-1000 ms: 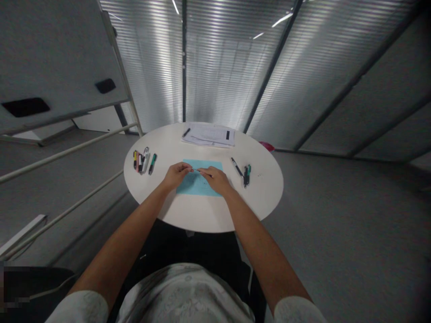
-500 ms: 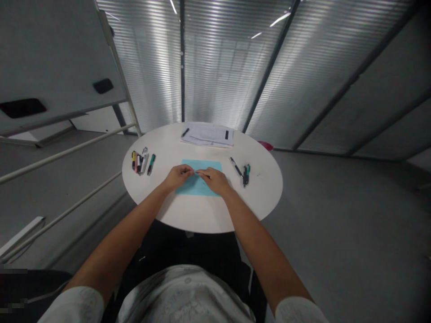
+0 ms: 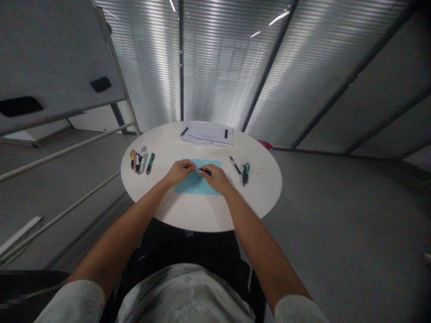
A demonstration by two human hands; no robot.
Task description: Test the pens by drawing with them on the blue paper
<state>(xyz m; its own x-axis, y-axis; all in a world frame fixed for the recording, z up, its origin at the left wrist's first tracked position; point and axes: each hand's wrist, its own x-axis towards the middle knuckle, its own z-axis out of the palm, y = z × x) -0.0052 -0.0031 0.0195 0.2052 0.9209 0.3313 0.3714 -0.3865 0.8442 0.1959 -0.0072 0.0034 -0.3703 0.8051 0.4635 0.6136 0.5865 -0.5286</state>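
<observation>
Pinching a dark pen-like item (image 3: pixel 206 171) over the blue sheet (image 3: pixel 194 188), the right hand (image 3: pixel 218 180) is nearer; item axis runs 4-to-10 o'clock, toward the left hand (image 3: pixel 178 173), fingertips pressed together, contents indistinct.

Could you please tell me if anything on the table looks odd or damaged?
Slightly: dark specks on the white table, to the right of three pens, and on the blue sheet. They interrupt plain surfaces; too small to tell whether marks or loose bits. Nothing else stands out.

Pens (image 3: pixel 150 163) left, right of sheet (image 3: pixel 192 187); papers (image 3: pixel 206 133) behind.
</observation>
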